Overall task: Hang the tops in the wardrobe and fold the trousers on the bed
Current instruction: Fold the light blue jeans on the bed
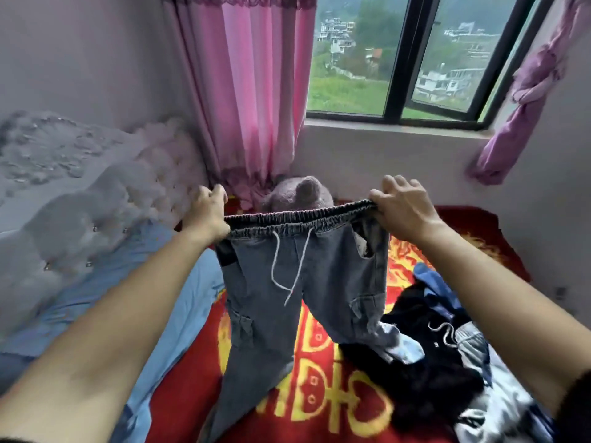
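Soft daylight enters through the window [399,59]; the picture is slightly blurred, with wide-angle bending at the edges.

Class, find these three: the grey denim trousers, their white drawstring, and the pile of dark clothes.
grey denim trousers [256,302], head view, thigh panel.
white drawstring [273,260], head view, one hanging strand.
pile of dark clothes [425,372], head view, black garment.

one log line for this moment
grey trousers: held up, unfolded, legs down to bed | left hand: grips waistband | right hand: grips waistband
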The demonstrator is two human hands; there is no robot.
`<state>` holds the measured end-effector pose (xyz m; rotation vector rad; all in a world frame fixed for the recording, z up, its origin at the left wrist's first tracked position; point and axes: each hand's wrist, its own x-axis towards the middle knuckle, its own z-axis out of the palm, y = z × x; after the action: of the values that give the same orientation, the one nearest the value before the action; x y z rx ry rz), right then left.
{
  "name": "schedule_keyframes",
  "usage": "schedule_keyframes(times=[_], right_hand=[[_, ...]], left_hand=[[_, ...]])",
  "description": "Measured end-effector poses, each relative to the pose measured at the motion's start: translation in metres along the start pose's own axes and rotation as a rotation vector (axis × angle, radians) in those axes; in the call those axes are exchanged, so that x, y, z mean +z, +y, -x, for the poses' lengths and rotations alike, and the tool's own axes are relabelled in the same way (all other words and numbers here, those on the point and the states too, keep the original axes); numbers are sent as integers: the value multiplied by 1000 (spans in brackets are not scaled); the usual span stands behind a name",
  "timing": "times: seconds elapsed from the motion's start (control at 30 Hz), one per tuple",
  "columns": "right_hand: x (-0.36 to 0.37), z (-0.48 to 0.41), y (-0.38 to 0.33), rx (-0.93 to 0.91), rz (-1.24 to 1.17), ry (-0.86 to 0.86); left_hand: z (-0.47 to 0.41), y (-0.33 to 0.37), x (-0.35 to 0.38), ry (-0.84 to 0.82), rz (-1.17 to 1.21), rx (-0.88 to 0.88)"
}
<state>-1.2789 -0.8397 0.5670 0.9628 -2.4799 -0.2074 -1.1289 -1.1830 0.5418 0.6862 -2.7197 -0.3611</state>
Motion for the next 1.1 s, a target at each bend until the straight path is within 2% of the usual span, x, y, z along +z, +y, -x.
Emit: schedule_keyframes(times=[0.1, 0.17, 0.23, 0.3, 0.37, 0.5, 0.6, 0.73, 0.8, 0.93, 1.1], right_hand=[[12, 6, -18, -23, 66, -50], [17, 10, -24, -5, 62, -103], [22, 16, -26, 53, -32, -149], [26, 22, -24, 90, -112, -175], [27, 25, -21, 96, -146, -159], [18, 31, -11, 140, -189, -149], [4, 33, 3, 155, -194, -121], [-41, 17, 32, 176, -290, 101], [-74, 6, 52, 174, -360, 201], [-130, -10, 92, 122, -370, 296], [-169, -33, 120, 130, -308, 490]], left_hand=[[16, -16, 34, -182, 6, 228], [22, -17, 45, -225, 20, 262], [25, -14, 50, -185, 60, 274], [30, -15, 53, -38, 31, 356], [34, -16, 54, 77, -107, 488], [36, 0, 47, 78, -431, 630], [23, 21, 25, 137, -450, 573], [2, 68, -40, 285, -165, 379], [-12, 90, -78, 364, -168, 393], [-26, 118, -149, 549, -231, 528], [-39, 141, -183, 762, -215, 427]])
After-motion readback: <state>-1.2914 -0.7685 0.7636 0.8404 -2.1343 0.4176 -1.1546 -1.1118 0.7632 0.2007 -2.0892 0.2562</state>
